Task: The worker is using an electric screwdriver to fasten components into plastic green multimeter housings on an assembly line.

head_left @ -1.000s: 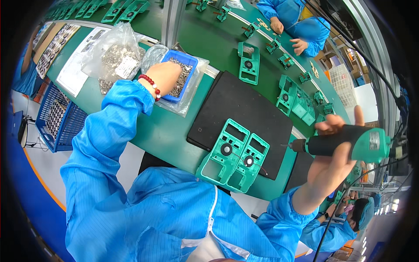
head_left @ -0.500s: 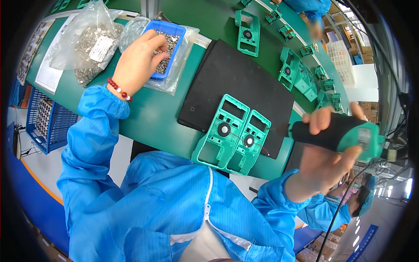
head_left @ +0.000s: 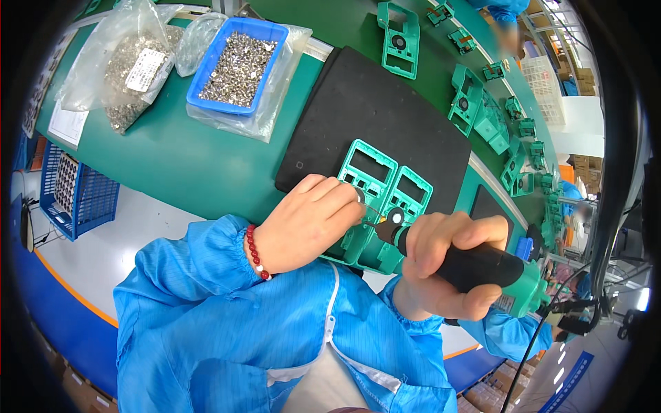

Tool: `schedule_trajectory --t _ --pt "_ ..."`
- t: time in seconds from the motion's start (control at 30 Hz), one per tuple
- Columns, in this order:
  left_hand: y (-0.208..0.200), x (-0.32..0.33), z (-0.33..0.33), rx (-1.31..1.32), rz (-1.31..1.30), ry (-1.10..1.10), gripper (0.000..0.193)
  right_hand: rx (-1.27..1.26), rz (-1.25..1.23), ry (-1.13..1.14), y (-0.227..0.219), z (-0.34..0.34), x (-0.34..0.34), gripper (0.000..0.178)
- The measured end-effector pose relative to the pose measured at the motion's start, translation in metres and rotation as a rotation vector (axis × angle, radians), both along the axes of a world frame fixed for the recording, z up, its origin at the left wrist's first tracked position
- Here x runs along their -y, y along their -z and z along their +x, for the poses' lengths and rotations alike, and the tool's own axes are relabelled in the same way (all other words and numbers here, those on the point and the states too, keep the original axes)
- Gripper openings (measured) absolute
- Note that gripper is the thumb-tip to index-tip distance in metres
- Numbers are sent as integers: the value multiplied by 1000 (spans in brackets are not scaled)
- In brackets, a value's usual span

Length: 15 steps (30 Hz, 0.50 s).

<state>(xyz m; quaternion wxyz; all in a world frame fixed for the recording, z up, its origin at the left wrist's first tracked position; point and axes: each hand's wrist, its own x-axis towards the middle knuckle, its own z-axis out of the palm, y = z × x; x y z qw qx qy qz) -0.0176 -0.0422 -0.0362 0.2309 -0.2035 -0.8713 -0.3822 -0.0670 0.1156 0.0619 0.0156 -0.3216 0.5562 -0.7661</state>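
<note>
Light is bright, a white patch glares lower right, and black edges curve

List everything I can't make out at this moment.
All in the head view:
Left hand: whether it pinches a small part; its own back and fingers hide the grip.
Left green housing: part of its left side, behind that hand.
Electric screwdriver: whether its tip touches anything; too small.
Co-worker at upper right: cut off by the top edge, hand blurred.
</note>
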Motion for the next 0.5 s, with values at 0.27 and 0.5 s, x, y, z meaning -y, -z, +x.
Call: schedule_trajectory --t 0.27,0.5 --pt "-9 -1 2 30 -14 -25 33 -11 -19 -90 1 2 0 60" --pt "-9 -2 4 -13 -8 -19 35 -12 -39 -106 1 4 0 60"
